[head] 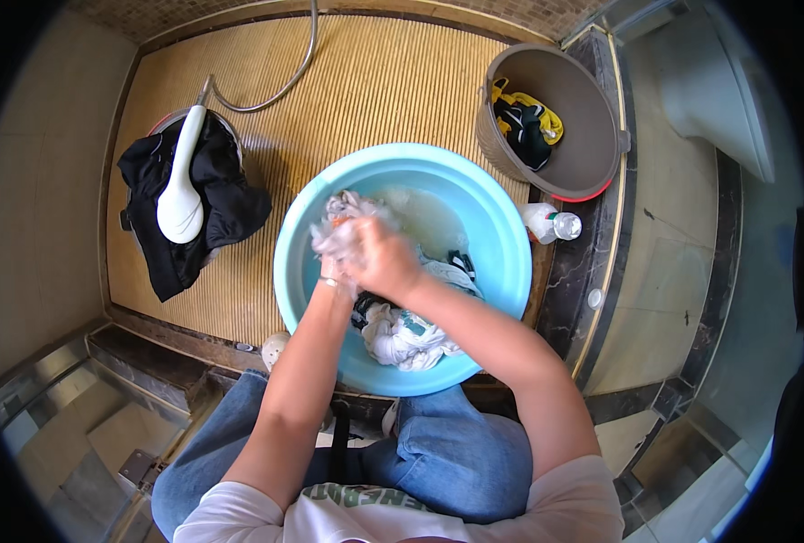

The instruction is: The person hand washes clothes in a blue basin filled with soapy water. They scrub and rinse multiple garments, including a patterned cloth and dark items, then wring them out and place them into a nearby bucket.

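A light blue plastic basin [503, 271] sits in front of my knees with cloudy water [422, 210] in it. Over its left half, my right hand [385, 261] grips a bunched, wet, whitish cloth [347, 203], blurred by motion. My left hand [337, 261] holds the same cloth from the left; its fingers are mostly hidden by cloth and the other hand. Below my wrists, a white garment with dark green print [408, 339] lies wet in the basin. Black-and-white fabric [459, 265] rests against the right inner side.
Black clothing [218, 203] drapes over a bucket at left, with a white shower head [181, 203] and metal hose [300, 68] on top. A brown bucket [585, 102] holds black-and-yellow clothing [527, 125]. A plastic bottle [544, 224] and round cap [595, 298] lie right of the basin.
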The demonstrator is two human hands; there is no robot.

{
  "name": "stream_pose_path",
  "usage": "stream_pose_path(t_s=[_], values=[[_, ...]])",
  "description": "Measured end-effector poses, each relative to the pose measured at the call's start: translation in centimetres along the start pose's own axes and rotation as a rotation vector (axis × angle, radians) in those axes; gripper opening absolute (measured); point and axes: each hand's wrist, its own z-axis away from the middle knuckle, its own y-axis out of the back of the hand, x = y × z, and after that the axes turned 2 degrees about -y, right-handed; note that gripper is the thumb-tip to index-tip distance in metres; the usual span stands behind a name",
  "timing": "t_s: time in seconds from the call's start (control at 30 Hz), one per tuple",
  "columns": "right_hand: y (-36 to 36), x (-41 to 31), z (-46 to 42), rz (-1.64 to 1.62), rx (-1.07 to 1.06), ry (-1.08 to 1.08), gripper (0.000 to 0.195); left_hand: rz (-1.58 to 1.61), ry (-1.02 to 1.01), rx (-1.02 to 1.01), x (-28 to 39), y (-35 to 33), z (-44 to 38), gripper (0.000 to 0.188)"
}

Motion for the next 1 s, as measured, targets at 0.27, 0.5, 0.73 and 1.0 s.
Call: stream_pose_path(t_s=[0.27, 0.5, 0.73, 1.0], values=[[5.3, 8.1, 1.4, 0.453, 0.024, -0.255, 0.044, -0.877, -0.143, 0.816, 1.1, -3.5, 4.6, 0.042], [0.6, 9.0, 2.3, 0.593, -0.328, -0.052, 0.040, -2.329, -0.270, 0.790, -4.4, -4.0, 4.3, 0.062], [1.7, 8.2, -2.6, 0.561, -0.484, -0.368, 0.031, -2.469, 0.216, 0.661, -1.6, -3.7, -0.1, 0.028], [-0.6, 8.6, 1.3, 0.008, -0.015, -0.625, 0.045, -0.395, -0.122, 0.790, -4.0, -1.3, 1.6, 0.038]])
